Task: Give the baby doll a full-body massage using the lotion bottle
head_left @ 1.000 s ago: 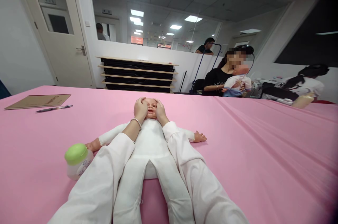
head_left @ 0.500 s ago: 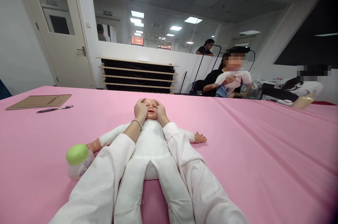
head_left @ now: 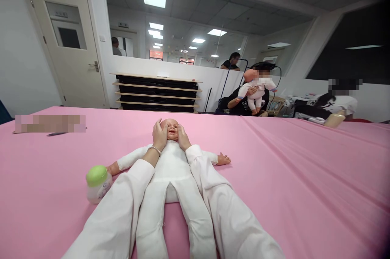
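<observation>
A baby doll (head_left: 172,167) with a white cloth body lies on its back, its head away from me and its legs toward me. My left hand (head_left: 159,135), with a beaded bracelet at the wrist, cups one side of the doll's face. On the other cheek, my right hand (head_left: 183,138) curves round in the same way, thumb along the face. Both hands hold the head between them; the fingertips behind it are partly hidden. Beside the doll's hand on the left stands a jar (head_left: 98,184) with a green lid, close to my left sleeve.
A pink sheet (head_left: 289,186) covers the table, with creases on the right. A blurred brown notebook (head_left: 50,123) and a pen (head_left: 57,133) lie at the far left. Beyond the table, a person (head_left: 243,100) holds another doll (head_left: 256,90), and stacked black shelving (head_left: 157,94) stands by the wall.
The view has tilted up slightly and shifted. My hands stay on the doll's face, with the left fingers lifted a little. Across the room, the person has raised the other doll upright.
</observation>
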